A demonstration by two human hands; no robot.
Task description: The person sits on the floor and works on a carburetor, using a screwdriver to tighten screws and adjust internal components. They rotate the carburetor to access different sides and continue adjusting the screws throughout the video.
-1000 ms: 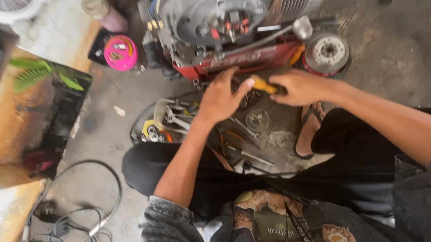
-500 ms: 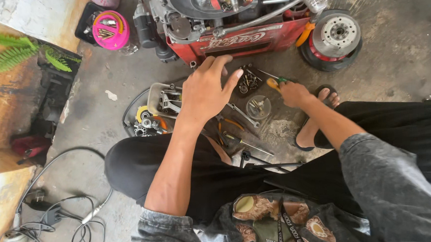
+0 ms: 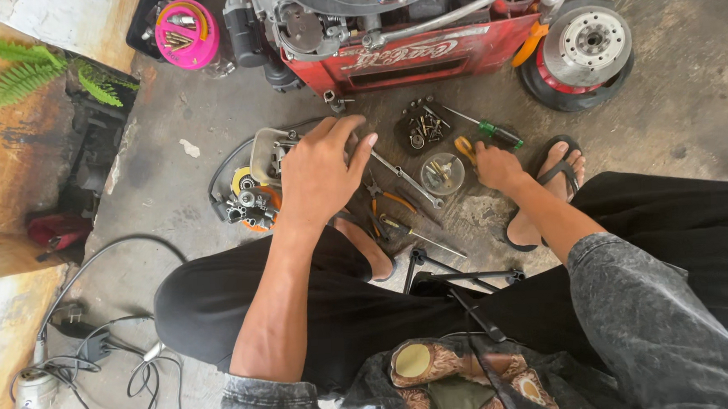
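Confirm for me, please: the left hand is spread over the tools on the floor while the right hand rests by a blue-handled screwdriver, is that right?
Not quite. In the head view the screwdriver by the right hand has a green handle, not blue. The rest holds: the left hand is spread over the tools on the floor.

Scattered on floor (image 3: 687, 100): wrench (image 3: 408, 176) between both hands, small dish (image 3: 442, 173) right of it, screwdriver (image 3: 492, 129) behind, wheel (image 3: 580, 52) far right.
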